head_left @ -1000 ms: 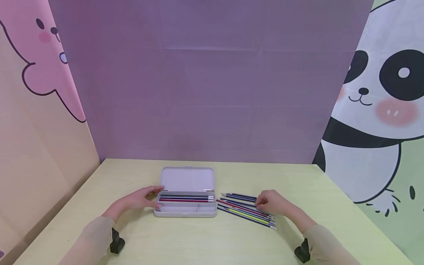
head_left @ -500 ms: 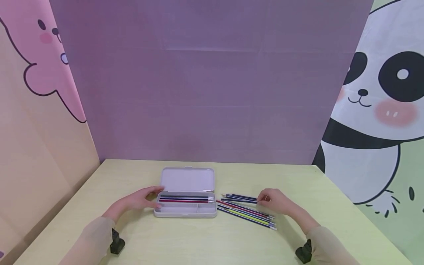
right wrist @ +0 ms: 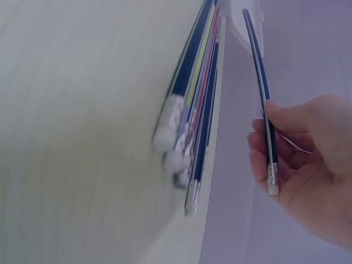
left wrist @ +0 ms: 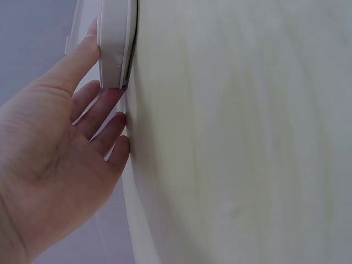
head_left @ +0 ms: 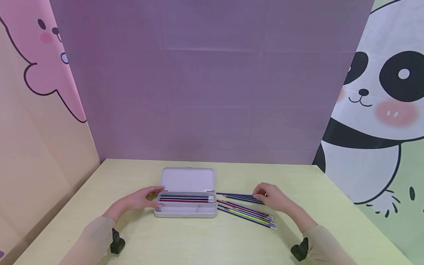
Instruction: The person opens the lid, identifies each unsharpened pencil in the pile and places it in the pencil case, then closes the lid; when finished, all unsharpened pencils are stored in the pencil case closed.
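An open pencil case (head_left: 185, 215) lies on the table with its lid folded back. Several dark and red pencils (head_left: 185, 199) with white eraser ends fill its long rear compartment, while the front compartments look bare. My left hand (head_left: 138, 198) holds the case's left end, thumb at the near corner and fingers round the far side, as the left wrist view (left wrist: 60, 132) also has it. Between thumb and fingers, my right hand (head_left: 272, 195) pinches a dark blue pencil (right wrist: 258, 60) near its eraser end. The pencil's other end points left toward the case.
Right of the case, loose pencils (head_left: 246, 214) in dark blue, red and yellow lie fanned on the table (head_left: 185, 243). A few more dark pencils (head_left: 243, 199) lie behind them, under the held one. A purple backdrop (head_left: 212, 92) rises at the table's far edge.
My right hand has picked a dark blue pencil from the loose ones and moved it slightly up and left. The left hand and the case have stayed put.
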`<action>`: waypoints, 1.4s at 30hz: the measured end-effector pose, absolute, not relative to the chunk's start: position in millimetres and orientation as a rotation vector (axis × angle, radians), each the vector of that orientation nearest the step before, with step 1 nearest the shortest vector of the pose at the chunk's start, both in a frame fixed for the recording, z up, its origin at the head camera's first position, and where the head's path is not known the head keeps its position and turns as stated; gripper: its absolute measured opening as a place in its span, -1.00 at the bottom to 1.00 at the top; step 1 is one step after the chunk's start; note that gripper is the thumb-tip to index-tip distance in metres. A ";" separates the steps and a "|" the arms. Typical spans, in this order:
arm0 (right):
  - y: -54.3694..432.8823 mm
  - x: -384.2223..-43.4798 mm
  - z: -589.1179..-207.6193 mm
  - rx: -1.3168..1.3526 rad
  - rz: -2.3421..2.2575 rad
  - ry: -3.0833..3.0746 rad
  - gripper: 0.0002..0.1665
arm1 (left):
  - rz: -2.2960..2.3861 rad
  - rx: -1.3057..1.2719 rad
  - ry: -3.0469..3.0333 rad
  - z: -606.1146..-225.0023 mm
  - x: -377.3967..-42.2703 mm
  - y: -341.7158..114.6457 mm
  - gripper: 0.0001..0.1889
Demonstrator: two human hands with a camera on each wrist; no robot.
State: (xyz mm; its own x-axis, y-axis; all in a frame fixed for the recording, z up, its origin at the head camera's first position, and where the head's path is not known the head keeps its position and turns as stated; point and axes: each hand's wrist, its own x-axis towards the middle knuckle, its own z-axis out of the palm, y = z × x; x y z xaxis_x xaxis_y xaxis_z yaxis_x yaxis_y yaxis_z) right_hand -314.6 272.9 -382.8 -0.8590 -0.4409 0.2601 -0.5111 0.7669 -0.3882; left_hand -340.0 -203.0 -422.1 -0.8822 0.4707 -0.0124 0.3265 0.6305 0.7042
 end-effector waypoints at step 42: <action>164.8 -327.4 -382.7 1.044 0.819 -2.741 -0.85 | 1.123 0.631 2.640 -418.8 -336.6 -201.2 -0.19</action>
State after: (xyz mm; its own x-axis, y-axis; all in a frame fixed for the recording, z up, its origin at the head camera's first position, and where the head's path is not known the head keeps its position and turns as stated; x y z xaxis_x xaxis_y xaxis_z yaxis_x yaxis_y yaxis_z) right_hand -327.4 164.8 -382.7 -0.7608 -0.5900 0.2701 -0.6415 0.6213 -0.4499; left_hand -336.6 -201.2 -418.8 -0.8878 0.4599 -0.0195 0.3049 0.6193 0.7235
